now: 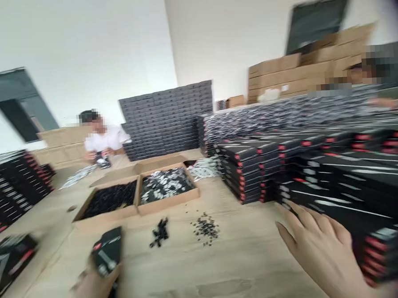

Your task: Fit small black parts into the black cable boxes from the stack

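My left hand (92,285), smeared by motion, is closed around a small black printed box (107,251) with a red mark and a pale picture on its face. At the right, my right hand (320,245) has its fingers spread, beside a stack of flat black boxes (341,195) with red and white markings. Whether its fingertips touch the stack I cannot tell. Between my hands, on the wooden table (179,279), lie a small pile of black parts (160,232) and a scatter of tiny black pieces (206,228).
One open carton (102,218) holds black parts; another carton (170,205) beside it holds black and white pieces. Black boxes (14,187) are stacked at the left. Tall stacks (170,119) stand behind. A person in a white top (107,140) sits across, another at far right.
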`<state>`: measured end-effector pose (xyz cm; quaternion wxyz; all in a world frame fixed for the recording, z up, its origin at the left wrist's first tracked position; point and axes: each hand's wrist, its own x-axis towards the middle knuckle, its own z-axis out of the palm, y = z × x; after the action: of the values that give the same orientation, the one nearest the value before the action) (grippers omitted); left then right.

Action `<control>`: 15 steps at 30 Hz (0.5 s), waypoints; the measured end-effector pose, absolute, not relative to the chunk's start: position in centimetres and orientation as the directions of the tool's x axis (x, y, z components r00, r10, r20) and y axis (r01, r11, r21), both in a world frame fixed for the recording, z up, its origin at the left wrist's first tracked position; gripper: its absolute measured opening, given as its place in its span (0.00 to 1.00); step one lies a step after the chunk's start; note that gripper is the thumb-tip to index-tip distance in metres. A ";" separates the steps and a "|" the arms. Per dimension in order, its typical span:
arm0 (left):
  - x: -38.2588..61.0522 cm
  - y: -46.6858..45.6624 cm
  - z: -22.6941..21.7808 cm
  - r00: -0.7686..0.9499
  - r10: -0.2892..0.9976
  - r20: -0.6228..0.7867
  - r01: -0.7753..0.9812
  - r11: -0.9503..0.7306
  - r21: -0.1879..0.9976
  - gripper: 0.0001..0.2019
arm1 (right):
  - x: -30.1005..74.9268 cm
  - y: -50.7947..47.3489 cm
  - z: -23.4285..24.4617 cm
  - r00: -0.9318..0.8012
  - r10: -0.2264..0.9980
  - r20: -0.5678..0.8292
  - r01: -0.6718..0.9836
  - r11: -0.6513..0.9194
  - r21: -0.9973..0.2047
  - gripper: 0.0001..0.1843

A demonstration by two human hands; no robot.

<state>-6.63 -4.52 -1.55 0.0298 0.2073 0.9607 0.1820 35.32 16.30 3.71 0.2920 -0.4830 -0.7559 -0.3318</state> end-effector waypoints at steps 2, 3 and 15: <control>-7.7 -4.5 -1.6 -0.941 0.332 -0.066 0.291 0.893 0.343 0.45 | 33.2 16.0 2.2 -0.460 0.481 0.746 0.846 0.494 0.203 0.23; -8.0 -4.5 -1.6 -0.950 0.301 -0.077 0.258 0.902 0.347 0.47 | 32.2 15.8 1.4 -0.507 0.446 0.738 0.793 0.577 0.195 0.22; -5.4 -3.7 2.8 -0.841 0.523 -0.140 0.226 0.573 0.788 0.45 | 23.0 12.0 0.4 -0.732 0.560 0.388 0.317 0.785 -0.533 0.13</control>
<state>-5.43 -3.70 2.81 0.1821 0.2156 0.8680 0.4086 23.03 12.01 0.35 0.2742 -0.2426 -0.9039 0.2211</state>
